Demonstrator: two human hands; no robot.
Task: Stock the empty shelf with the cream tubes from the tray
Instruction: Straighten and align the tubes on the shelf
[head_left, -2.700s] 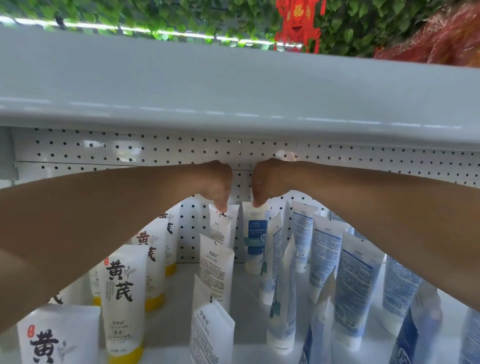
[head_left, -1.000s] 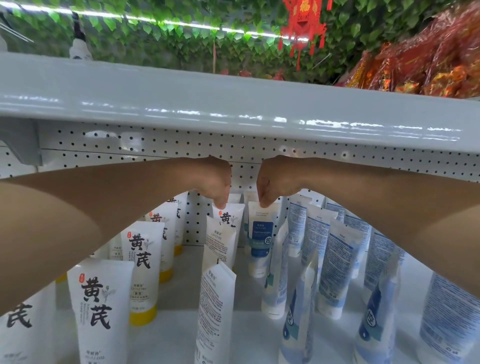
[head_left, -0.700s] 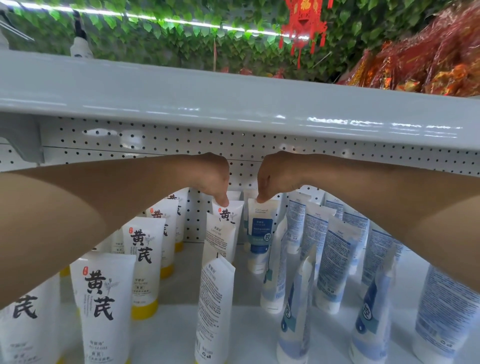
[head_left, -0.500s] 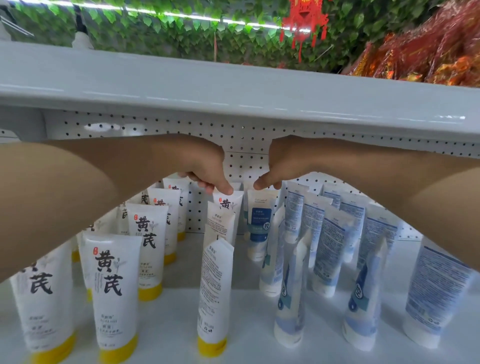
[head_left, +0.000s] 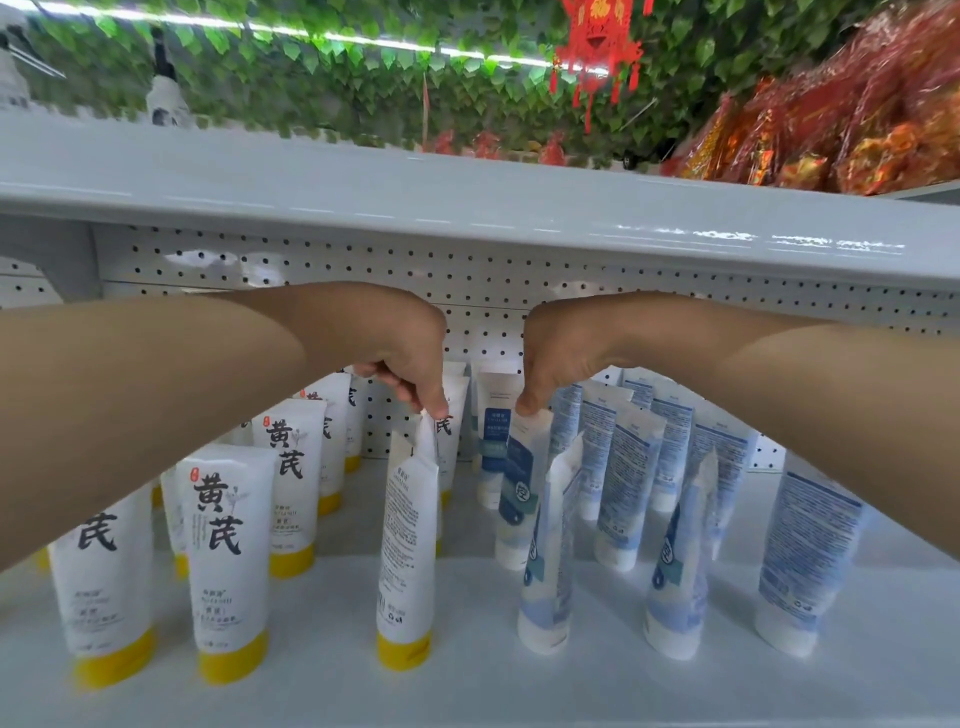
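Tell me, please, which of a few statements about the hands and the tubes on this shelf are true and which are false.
1. The left hand pinches the top of a yellow-capped tube. True.
2. The right hand holds nothing. False: it pinches the top of a blue-labelled tube.
3. The tubes lie flat on the shelf. False: they stand upright on their caps.
4. A red ornament hangs among green leaves overhead. True.

Green leaf wall (head_left: 311, 88) above, light strip (head_left: 363, 39) across; red lantern ornament (head_left: 597, 41) hanging; red-gold packs (head_left: 857, 130) upper right.
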